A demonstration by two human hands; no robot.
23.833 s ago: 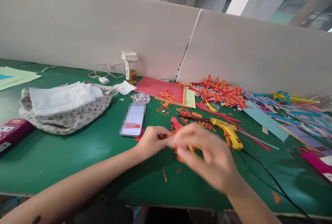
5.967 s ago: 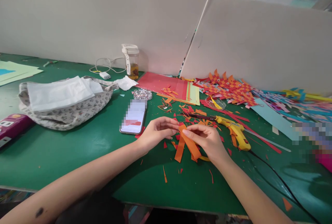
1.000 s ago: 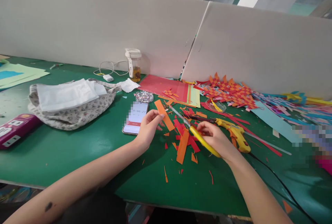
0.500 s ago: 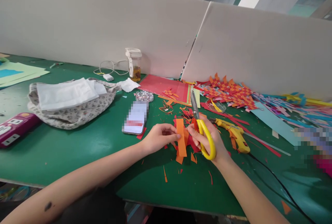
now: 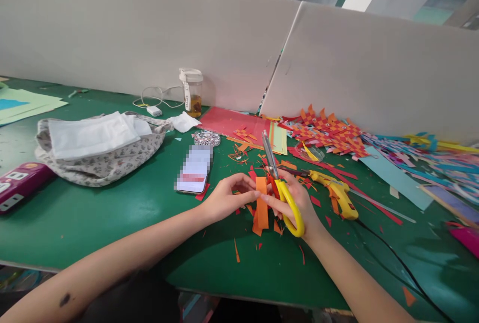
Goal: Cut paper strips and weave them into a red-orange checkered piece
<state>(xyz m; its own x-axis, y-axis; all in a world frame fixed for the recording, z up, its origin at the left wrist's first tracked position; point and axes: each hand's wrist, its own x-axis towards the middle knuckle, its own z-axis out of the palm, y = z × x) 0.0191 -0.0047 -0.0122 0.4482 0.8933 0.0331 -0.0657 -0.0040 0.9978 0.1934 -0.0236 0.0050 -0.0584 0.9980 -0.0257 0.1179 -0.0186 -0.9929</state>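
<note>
Both hands meet over the desk (image 5: 112, 223) near its middle: the left hand (image 5: 224, 200) and the fingers of the right hand (image 5: 295, 203) pinch the top of an orange strip (image 5: 261, 205) between them. Its long axis runs near to far; the right hand also grips yellow scissors (image 5: 279, 183), blades pointing far, just right of the strip
</note>
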